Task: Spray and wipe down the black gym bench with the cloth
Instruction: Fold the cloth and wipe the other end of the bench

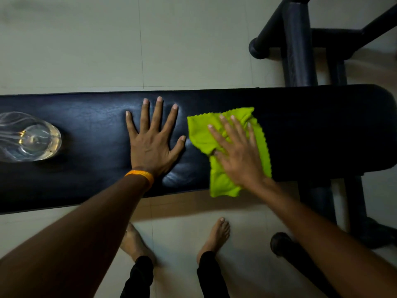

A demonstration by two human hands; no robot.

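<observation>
Long black padded vinyl gym bench point(300, 125) runs left to right across the view, over a pale tiled floor point(86, 50).

Left hand point(153, 143): flat on the bench pad near the middle, palm down, fingers spread wide, gripping nothing. Pad visibly dented around the fingertips and the heel of the hand. Orange band point(140, 176) on that wrist.

Right hand point(238, 155): palm down on a lime-green microfibre cloth with zigzag edges point(199, 134), fingers splayed, pressing it flat rather than pinching it. Hand is slightly motion-blurred.

Cloth sits on the pad just right of the left hand, close to the thumb but apart from it. It is crumpled, and its near corner hangs over the bench's near edge.

Clear plastic bottle point(30, 137) lies on the far-left end of the pad, well apart from both hands. Can't tell whether it has a spray head; the top is out of frame.

Dark metal bench frame point(298, 46) at far right, more tubing near right. Two bare feet point(214, 235) on the floor near the bench.
</observation>
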